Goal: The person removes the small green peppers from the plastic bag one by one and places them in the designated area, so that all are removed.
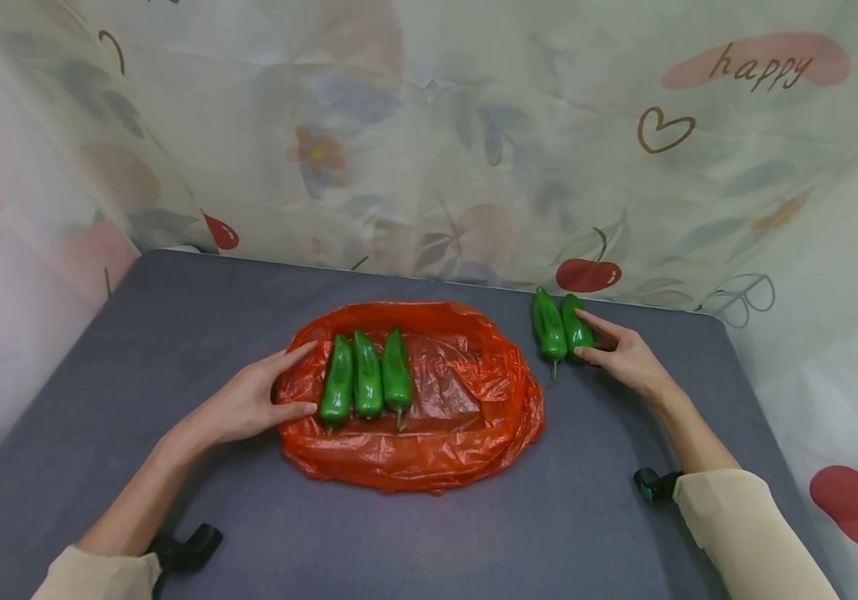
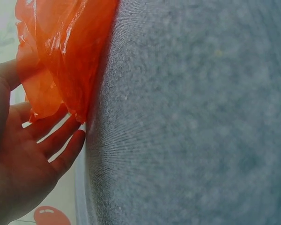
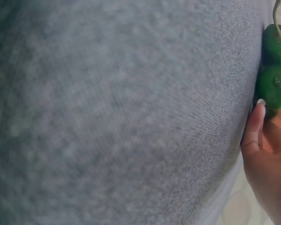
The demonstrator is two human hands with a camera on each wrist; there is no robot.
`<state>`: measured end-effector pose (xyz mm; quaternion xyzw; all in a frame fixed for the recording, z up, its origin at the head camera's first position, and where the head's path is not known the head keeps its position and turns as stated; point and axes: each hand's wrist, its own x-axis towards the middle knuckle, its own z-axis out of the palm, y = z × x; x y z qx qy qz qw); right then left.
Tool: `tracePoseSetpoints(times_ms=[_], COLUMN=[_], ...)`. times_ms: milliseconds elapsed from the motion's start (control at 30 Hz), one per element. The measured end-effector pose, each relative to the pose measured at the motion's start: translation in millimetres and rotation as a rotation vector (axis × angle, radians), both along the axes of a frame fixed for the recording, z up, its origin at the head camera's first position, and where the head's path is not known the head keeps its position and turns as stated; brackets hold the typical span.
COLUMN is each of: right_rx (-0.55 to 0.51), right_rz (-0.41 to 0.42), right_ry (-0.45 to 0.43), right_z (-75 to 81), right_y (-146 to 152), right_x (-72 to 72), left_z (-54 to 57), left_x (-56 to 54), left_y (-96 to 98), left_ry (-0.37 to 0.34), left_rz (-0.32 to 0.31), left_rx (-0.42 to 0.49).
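Observation:
Three green peppers [image 1: 367,375] lie side by side in the left part of an open red plastic bag [image 1: 466,467] in the head view. My left hand [image 1: 244,400] rests at the bag's left rim, thumb and fingers spread and touching the film. In the left wrist view, the fingers [image 2: 65,152] look loosely straight beside the hanging bag [image 2: 75,51]. My right hand [image 1: 627,358] holds a green pepper [image 1: 577,325] at the table's back right, thumb and forefinger on it. Another green pepper [image 1: 549,327] lies against its left side, stem toward me.
A dark grey cloth-covered table [image 1: 429,542] carries everything. A patterned curtain [image 1: 429,150] hangs right behind its back edge, near the two right-hand peppers. Black wrist devices [image 1: 188,548] sit at both sleeves.

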<state>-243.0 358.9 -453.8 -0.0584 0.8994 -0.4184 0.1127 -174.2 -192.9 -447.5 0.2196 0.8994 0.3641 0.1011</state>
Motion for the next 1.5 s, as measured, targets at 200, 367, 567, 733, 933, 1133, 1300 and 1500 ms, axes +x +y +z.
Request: tracePoseSetpoints(times_ms=[200,367,567,733,933,1133,1300,1500], right_rx=[0.01,-0.001,0.032,0.021,-0.017,-0.087,-0.227,-0.319], right_rz=[-0.016,-0.017,-0.046,-0.072,-0.105,-0.18,-0.18,-0.164], right_ry=[0.003,0.009,0.028,0.037,0.053,0.176,0.277,0.301], right_z=[3.2,3.3,6.6,9.1,9.1,8.9,8.9,11.1], right_y=[0,0,0,0,-1,-1,0,-4], right_x=[1.3,1.7,1.7,4.9,12.9,20.8,25.9,30.8], left_z=[0.5,0.7,1.5,1.8,2.2,3.5,4.0,3.4], left_x=[1.0,0.9,-0.2,-0.2,1.3,2.1,1.9,2.2], left_y=[0.0,-0.1,0.2,0.4,0.5,0.6,0.4,-0.2], left_ry=[-0.009,-0.014,-0.014,-0.018,-0.033,-0.029,-0.02,-0.014], left_rz=[0.002,-0.007,-0.01,-0.012,-0.015,-0.02,-0.027,-0.028], left_rx=[-0.002,-0.014,-0.019,-0.02,-0.022,-0.018,-0.017,-0.009])
